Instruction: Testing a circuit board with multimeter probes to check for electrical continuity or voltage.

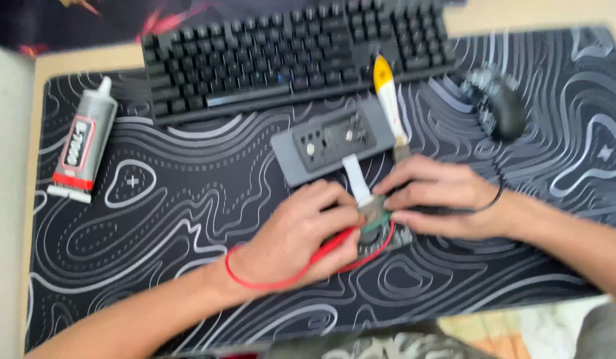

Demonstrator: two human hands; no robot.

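My left hand (pixel 301 233) and my right hand (pixel 441 196) meet over a small round part (pixel 374 214) on the patterned desk mat (pixel 155 219), both pinching it. A red tool or wire (pixel 334 244) runs under my left fingers, and a white flat ribbon (pixel 356 176) leads from the part up to a grey rectangular device (pixel 331 143) lying just behind the hands. A dark piece sits under the part, mostly hidden. The frame is blurred.
A black keyboard (pixel 295 50) lies across the back. A white and yellow tool (pixel 388 96) rests beside the grey device. A black mouse (pixel 501 100) sits at the right, a glue tube (pixel 85 143) at the left.
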